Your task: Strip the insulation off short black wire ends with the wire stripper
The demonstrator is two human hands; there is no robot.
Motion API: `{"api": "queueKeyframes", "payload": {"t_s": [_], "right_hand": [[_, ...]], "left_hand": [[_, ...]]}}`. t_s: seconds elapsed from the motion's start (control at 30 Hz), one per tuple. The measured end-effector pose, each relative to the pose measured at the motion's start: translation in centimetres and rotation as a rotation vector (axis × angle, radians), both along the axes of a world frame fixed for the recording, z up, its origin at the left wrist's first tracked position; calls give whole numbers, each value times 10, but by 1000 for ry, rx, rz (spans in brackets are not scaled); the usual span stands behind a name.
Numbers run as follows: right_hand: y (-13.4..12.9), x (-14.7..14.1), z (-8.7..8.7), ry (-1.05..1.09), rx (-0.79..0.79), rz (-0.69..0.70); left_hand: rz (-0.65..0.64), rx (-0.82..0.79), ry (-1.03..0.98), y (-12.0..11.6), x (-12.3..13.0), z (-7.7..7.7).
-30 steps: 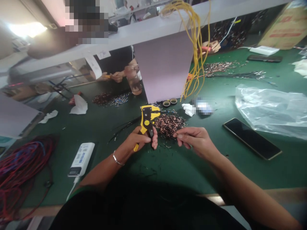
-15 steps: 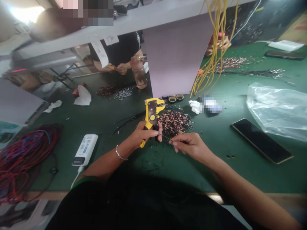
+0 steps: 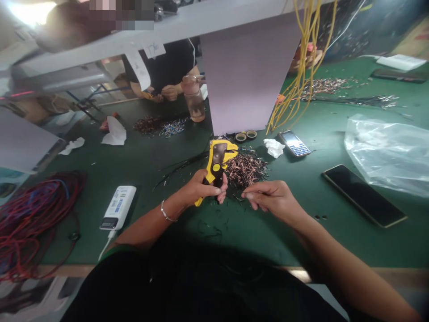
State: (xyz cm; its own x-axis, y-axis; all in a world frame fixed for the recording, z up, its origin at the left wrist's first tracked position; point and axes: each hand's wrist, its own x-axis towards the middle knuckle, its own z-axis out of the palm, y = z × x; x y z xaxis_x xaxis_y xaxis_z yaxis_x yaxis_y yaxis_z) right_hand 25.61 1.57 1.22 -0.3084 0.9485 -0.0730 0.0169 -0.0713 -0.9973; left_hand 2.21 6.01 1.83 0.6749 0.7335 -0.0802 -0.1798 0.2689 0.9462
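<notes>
My left hand (image 3: 206, 188) is wrapped around the handles of a yellow and black wire stripper (image 3: 218, 162), whose jaws point up and right. Just right of it, my right hand (image 3: 271, 197) is closed in a pinch, fingertips holding a thin dark wire (image 3: 238, 197), which is hard to make out. Behind both hands lies a pile of short copper-ended wire pieces (image 3: 247, 171). Long black wires (image 3: 182, 166) stretch across the table left of the stripper.
On the green table (image 3: 161, 241) are a white power bank (image 3: 119, 206), red cable coils (image 3: 36, 219), a smartphone (image 3: 365, 195), a keypad phone (image 3: 295, 144), tape rolls (image 3: 246, 136) and a plastic bag (image 3: 385, 152). A co-worker's hands (image 3: 164, 93) show behind a bottle (image 3: 194, 100).
The wire stripper has shifted slightly right and down in my left hand. My right hand has moved a little right, and the wire stretched between the hands no longer shows clearly.
</notes>
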Motion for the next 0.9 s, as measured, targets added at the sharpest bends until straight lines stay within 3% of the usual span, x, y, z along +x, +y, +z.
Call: {"api": "queueKeyframes", "payload": {"t_s": [0.4, 0.67, 0.9], "right_hand": [[-1, -4, 5, -38, 9, -5], [3, 7, 9, 254, 23, -342], [6, 6, 13, 273, 15, -401]], "left_hand": [[50, 2, 15, 3, 0, -3], [-192, -181, -125, 5, -2, -3], [-337, -321, -161, 8, -3, 2]]}}
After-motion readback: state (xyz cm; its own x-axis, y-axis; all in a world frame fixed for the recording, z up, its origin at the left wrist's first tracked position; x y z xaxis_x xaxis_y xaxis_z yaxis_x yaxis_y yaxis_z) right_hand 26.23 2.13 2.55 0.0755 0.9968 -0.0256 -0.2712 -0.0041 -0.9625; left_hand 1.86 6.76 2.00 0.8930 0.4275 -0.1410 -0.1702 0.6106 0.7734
